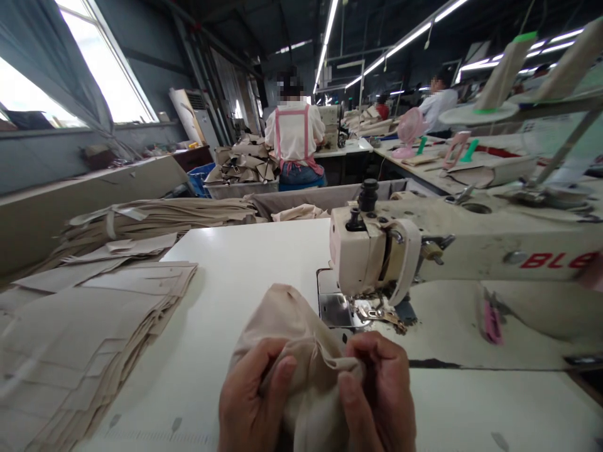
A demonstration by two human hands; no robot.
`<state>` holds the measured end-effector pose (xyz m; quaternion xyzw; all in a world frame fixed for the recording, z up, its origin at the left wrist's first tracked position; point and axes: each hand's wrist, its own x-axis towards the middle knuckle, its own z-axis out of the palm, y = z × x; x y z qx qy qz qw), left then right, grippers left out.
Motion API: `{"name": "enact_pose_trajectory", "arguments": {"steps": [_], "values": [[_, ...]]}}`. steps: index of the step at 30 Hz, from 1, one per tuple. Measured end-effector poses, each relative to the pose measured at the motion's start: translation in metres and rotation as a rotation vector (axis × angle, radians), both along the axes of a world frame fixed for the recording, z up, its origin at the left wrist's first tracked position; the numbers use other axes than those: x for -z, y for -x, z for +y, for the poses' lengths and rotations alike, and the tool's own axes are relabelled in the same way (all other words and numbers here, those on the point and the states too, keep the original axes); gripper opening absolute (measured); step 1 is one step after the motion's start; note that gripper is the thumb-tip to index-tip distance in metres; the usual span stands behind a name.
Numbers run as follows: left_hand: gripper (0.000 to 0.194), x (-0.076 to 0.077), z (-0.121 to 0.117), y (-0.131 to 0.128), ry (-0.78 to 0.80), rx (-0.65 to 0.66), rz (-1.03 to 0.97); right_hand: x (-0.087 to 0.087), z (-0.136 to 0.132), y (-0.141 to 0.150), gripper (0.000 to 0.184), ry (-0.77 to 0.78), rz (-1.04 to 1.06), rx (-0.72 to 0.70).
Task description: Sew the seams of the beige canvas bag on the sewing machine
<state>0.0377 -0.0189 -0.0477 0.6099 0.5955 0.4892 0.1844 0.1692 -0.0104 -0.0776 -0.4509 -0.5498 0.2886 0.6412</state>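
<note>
Both hands grip a piece of beige fabric (pixel 301 333), which is bunched and folded, in front of the sewing machine (pixel 360 257). My left hand (pixel 254 395) pinches its left side between thumb and fingers. On the right edge, my right hand (pixel 379 389) has its fingers curled round a folded lip of the cloth. The fabric's upper part rises to a rounded peak just left of the machine's metal needle plate (pixel 335 309). Some fingertips are hidden behind the cloth.
Stacks of cut beige fabric pieces (pixel 113 326) lie on the left of the white table (pixel 221 263). Pink-handled thread snips (pixel 492 320) rest under the machine arm. Thread cones (pixel 506 75) stand at right. Ahead, a person in a pink-strapped apron (pixel 292 135) sits facing away.
</note>
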Motion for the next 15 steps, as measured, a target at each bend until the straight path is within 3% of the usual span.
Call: {"name": "enact_pose_trajectory", "arguments": {"steps": [3,6,8,12,15], "values": [[0.032,-0.003,-0.003,0.001,0.000,-0.036,0.001,-0.003,0.008,-0.016,0.016,-0.153,-0.147,-0.033],[0.030,-0.006,-0.004,0.002,-0.127,-0.068,0.072,-0.010,0.016,-0.030,0.019,-0.258,-0.284,-0.064],[0.025,-0.006,-0.004,0.002,-0.194,-0.039,0.091,-0.014,0.016,-0.033,0.016,-0.212,-0.276,-0.107],[0.026,-0.006,-0.003,-0.001,-0.188,-0.051,0.075,-0.017,0.009,-0.029,0.011,0.028,-0.089,-0.126],[0.026,-0.004,-0.004,-0.004,-0.160,-0.030,0.038,-0.016,0.007,-0.028,0.021,0.168,0.010,-0.245]]}}
